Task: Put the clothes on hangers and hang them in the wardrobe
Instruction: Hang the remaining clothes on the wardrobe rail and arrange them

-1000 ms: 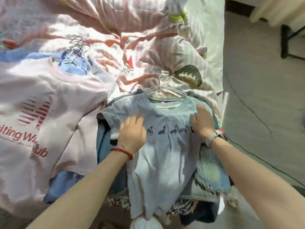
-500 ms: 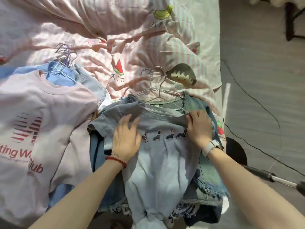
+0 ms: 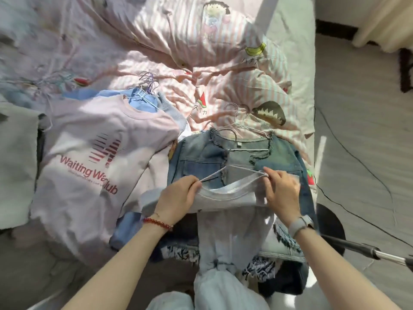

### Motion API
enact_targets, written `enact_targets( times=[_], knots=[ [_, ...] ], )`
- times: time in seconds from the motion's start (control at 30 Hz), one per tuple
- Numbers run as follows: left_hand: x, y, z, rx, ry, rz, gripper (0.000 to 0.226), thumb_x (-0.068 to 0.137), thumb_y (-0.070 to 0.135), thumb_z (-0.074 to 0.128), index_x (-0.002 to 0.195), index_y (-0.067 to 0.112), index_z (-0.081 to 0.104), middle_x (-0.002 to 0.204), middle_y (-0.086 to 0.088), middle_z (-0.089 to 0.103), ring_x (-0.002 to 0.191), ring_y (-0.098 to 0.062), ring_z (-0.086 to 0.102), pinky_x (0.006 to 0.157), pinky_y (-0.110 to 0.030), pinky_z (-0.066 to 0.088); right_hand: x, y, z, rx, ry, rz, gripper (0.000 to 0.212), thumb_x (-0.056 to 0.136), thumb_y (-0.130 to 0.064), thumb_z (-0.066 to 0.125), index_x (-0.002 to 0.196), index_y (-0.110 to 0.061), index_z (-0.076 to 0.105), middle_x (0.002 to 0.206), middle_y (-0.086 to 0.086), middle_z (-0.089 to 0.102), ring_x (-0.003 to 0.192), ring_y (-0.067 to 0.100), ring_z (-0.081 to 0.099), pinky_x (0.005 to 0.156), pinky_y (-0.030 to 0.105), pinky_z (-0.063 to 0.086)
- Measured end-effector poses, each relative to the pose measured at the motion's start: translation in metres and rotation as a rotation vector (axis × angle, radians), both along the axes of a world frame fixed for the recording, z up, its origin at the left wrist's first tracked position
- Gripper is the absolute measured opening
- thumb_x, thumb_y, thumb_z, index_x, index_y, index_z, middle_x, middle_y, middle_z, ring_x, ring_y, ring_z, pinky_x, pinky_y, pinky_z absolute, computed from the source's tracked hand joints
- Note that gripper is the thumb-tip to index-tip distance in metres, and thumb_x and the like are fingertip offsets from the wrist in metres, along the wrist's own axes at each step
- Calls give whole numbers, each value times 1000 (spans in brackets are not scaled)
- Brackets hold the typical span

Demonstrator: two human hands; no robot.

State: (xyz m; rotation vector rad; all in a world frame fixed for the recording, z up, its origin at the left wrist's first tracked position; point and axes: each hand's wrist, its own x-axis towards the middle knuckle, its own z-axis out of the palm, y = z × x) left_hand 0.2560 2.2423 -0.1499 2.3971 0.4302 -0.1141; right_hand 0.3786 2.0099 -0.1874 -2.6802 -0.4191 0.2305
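We've got the light blue tee (image 3: 225, 198) on its wire hanger (image 3: 237, 170) – left hand (image 3: 178, 198) and right hand (image 3: 282, 190) pinch the shoulders, hook at 12 o'clock.

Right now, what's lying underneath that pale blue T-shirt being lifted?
Under the pale blue T-shirt, held by the left hand and right hand, lies a denim jacket on a wire hanger. Its lower part and the darker clothes beneath are mostly covered.
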Motion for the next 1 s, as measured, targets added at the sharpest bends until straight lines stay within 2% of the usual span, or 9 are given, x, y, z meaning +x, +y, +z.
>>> enact_targets(
  times=[0.07, 0.2, 0.37, 0.47, 0.57, 0.63, 0.77, 0.9, 1.0],
  knots=[
    [-46, 11, 9, 29, -6, 168, 20, 95, 24, 46, 87, 12, 60, 81, -4, 63, 74, -24, 58, 63, -36, 44, -16, 27, 8, 42, 13, 120, 34, 89, -21, 56, 121, -13, 57, 97, 9, 61, 96, 29, 53, 90, 46, 34],
    [-156, 46, 18, 149, 53, 610, 18, 95, 16, 47, 90, 10, 63, 92, -14, 66, 82, -36, 58, 74, -41, 43, -67, 94, 23, 89, 16, 489, 29, 90, -25, 55, 114, -10, 58, 97, 7, 62, 95, 27, 55, 85, 39, 40],
    [-301, 58, 46, 395, -24, 1071, 24, 82, 10, 44, 76, 1, 66, 79, -18, 67, 76, -37, 62, 83, -41, 36, -165, 175, 43, 131, 36, 977, 15, 89, -21, 55, 96, -9, 61, 93, 7, 60, 92, 29, 52, 80, 37, 42],
    [-390, 49, 57, 467, -29, 1335, 24, 82, 5, 42, 74, -2, 64, 79, -21, 66, 78, -42, 61, 96, -59, 32, -239, 216, 60, 183, 74, 1231, 6, 85, -11, 57, 87, -5, 56, 89, 15, 56, 82, 35, 54, 66, 35, 37],
    [-480, 27, 63, 546, -10, 1544, 22, 82, 1, 42, 75, -4, 63, 79, -24, 64, 78, -44, 61, 91, -69, 34, -317, 248, 75, 203, 41, 1488, 5, 86, -15, 55, 87, -10, 56, 87, 14, 53, 81, 34, 52, 64, 42, 43],
    [-537, 8, 67, 581, -22, 1680, 22, 82, 0, 42, 77, -5, 62, 81, -26, 63, 78, -46, 60, 86, -67, 39, -374, 265, 86, 199, 17, 1639, 14, 88, -22, 51, 85, -11, 59, 83, 10, 54, 79, 32, 52, 66, 43, 43],
    [-633, -32, 77, 658, -40, 1899, 20, 84, -3, 43, 82, -6, 62, 85, -26, 63, 80, -45, 58, 79, -56, 44, -483, 285, 115, 280, -24, 1878, 17, 85, -23, 50, 78, -12, 61, 73, 5, 56, 68, 29, 57, 64, 32, 33],
    [-712, -67, 101, 731, -21, 2083, 22, 87, 5, 45, 86, -3, 66, 86, -23, 66, 81, -41, 61, 76, -50, 44, -583, 293, 144, 365, 88, 2056, 17, 87, -12, 50, 94, -2, 62, 83, 14, 58, 68, 35, 61, 57, 39, 51],
    [-753, -87, 120, 723, -14, 2301, 19, 89, 7, 55, 105, 4, 64, 109, -20, 63, 108, -39, 55, 93, -56, 36, -652, 294, 165, 496, 98, 2103, 20, 85, -9, 47, 94, 0, 63, 83, 17, 59, 60, 35, 60, 49, 39, 49]
  ],
)
